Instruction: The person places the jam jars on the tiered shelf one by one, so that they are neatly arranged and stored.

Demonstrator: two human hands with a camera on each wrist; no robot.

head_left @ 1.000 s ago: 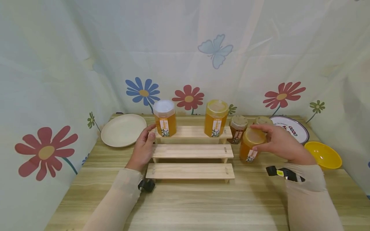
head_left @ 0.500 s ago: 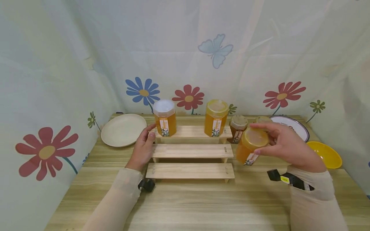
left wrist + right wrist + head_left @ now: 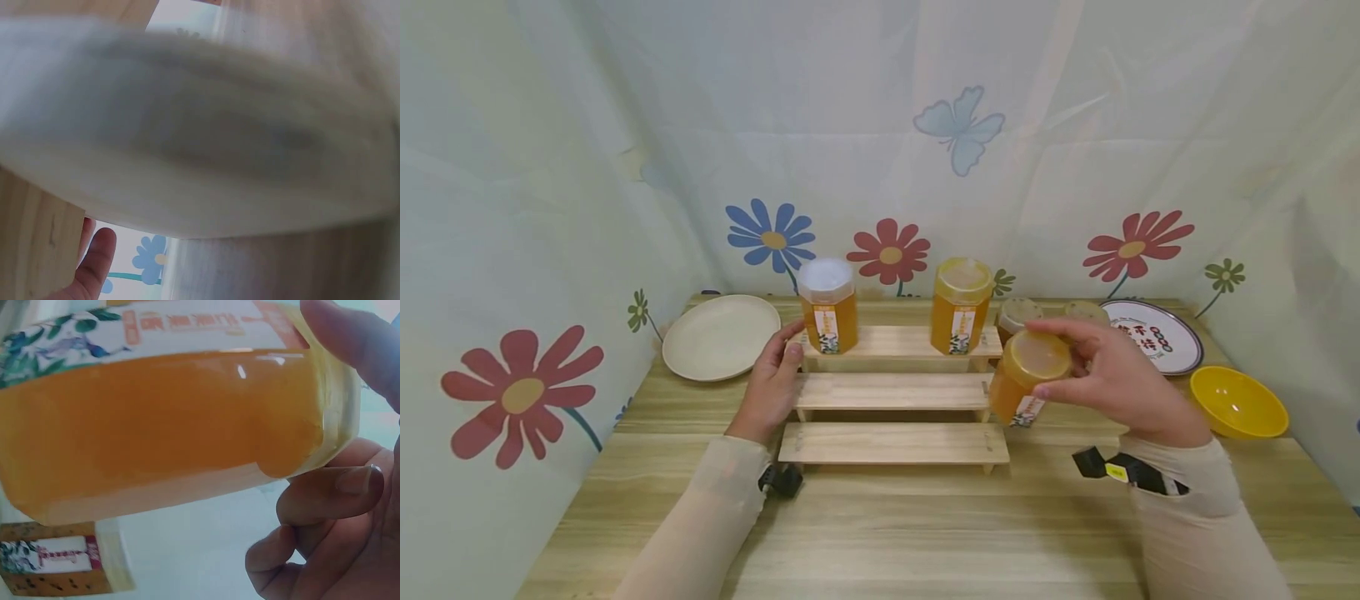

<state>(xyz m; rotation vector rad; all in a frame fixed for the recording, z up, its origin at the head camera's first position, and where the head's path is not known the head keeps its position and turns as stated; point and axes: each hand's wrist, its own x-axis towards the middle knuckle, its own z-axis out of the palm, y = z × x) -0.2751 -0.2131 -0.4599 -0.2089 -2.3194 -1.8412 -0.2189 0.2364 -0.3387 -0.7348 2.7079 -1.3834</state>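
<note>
My right hand (image 3: 1112, 379) holds a honey jar (image 3: 1011, 396) by its lid, thumb in front and fingers behind. The amber jar leans and overlaps the right end of a three-step wooden stand (image 3: 887, 392); its label shows close up in the right wrist view. At the stand's left end, my left hand (image 3: 771, 387) grips the top step, with the thumb at the front. On that step stand two honey jars: a white-lidded jar (image 3: 835, 325) at left and a yellow-lidded jar (image 3: 951, 325) at right. A blurred pale shape covers much of the left wrist view.
Behind the held jar are two more jars, one with a pale lid (image 3: 1021, 312) and another lid (image 3: 1086, 313) farther right. A patterned plate (image 3: 1180, 333) and a yellow bowl (image 3: 1240, 404) sit at right. Back left lies a cream plate (image 3: 721, 337). A flowered curtain (image 3: 865, 167) hangs behind.
My right hand has lifted the honey jar away from the other jars and carried it left to the stand's right end, tilting it. My left hand stays put.
</note>
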